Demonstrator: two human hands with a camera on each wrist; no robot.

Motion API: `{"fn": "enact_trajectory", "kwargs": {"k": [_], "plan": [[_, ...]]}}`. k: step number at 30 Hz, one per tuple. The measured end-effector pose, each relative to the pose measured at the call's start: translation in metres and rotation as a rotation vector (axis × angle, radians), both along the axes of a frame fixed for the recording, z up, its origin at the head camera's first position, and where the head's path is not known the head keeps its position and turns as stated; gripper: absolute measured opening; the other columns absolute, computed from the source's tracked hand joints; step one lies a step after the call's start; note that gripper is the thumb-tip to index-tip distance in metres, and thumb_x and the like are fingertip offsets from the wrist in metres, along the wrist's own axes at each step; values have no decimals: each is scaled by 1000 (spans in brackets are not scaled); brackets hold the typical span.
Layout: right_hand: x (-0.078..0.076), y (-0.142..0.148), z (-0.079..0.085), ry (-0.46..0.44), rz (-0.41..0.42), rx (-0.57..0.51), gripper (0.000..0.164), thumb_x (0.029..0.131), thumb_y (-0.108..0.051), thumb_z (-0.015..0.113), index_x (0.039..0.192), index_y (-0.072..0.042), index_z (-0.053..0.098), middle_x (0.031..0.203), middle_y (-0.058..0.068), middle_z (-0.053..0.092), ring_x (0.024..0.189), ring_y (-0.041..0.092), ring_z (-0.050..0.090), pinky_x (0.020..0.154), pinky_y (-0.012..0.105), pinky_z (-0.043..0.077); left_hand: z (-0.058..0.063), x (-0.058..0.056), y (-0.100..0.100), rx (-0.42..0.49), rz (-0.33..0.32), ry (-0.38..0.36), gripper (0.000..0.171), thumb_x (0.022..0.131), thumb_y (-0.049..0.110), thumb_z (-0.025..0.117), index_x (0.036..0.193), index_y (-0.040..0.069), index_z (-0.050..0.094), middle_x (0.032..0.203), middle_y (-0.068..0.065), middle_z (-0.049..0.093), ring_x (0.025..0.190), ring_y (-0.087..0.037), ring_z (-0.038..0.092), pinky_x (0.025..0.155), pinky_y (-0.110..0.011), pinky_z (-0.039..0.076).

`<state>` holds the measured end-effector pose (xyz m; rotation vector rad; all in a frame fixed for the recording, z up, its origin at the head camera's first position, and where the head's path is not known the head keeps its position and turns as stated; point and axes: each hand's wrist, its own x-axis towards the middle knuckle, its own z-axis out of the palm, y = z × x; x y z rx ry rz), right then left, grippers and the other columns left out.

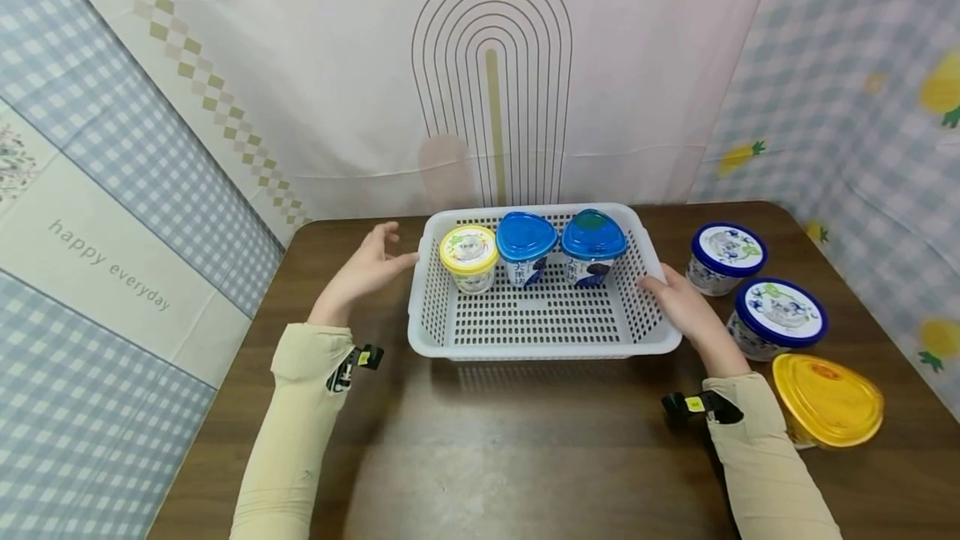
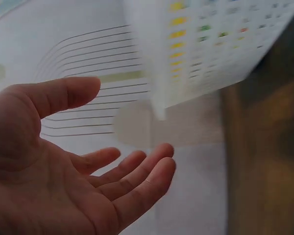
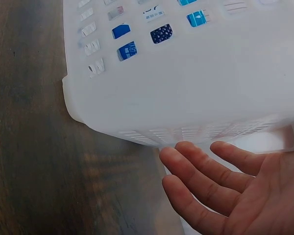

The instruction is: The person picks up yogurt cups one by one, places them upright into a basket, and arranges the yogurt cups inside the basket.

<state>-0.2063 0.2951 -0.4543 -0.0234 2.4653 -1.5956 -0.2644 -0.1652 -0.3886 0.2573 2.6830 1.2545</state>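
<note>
A white plastic basket (image 1: 536,327) with perforated walls holds a yellow-lidded cup (image 1: 469,258) and two blue-lidded cups, one left (image 1: 526,244) and one right (image 1: 592,244). Beside the basket's left end is my left hand (image 1: 367,269), fingers loosely bent and thumb tip near the rim; the left wrist view shows nothing held. My right hand (image 1: 686,307) holds the basket's right end, thumb over the rim. In the right wrist view its fingers (image 3: 201,171) lie against the outer wall, and the thumb is out of sight.
Right of the basket stand two dark-blue-lidded tubs, one farther back (image 1: 727,252) and one nearer (image 1: 780,311). A yellow-lidded container (image 1: 828,402) sits by the right forearm. Patterned cloth (image 1: 322,65) hangs behind the brown table (image 1: 480,457).
</note>
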Motion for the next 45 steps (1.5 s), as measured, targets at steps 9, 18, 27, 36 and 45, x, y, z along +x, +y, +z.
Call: {"fn": "enact_trajectory", "kwargs": {"k": [9,18,27,36,45], "plan": [[-2,0,-1,-9,7,0,64,109,-32,36,160,-3,10,139,39,46,109,50,63,72,51,60,-27,13,3,62,-25,-152,59,100,28,61,142,-6,39,129,-26,56,114,-35,59,99,-51,48],[-2,1,-2,-28,7,16,65,109,-34,35,160,-3,9,140,39,46,109,49,64,73,51,60,-35,11,11,139,-49,-164,44,100,19,61,130,-8,44,106,-22,67,83,-20,68,82,-44,56],[-3,2,3,-33,49,44,64,108,-29,40,158,2,13,136,39,49,105,46,67,72,49,60,-41,11,10,195,-12,-186,41,98,17,63,126,-7,45,111,-24,67,87,-21,69,79,-37,56],[-3,2,13,-13,7,131,67,106,-28,48,154,7,18,132,40,51,100,44,69,71,48,60,-37,11,13,225,-3,-189,39,97,15,64,123,-8,45,109,-25,68,86,-22,70,79,-38,57],[4,0,32,-3,-93,252,74,106,-43,42,158,3,17,143,34,43,119,45,57,93,56,52,-41,7,12,226,-5,-183,41,97,16,63,125,-8,45,109,-26,68,90,-27,71,81,-40,58]]}}
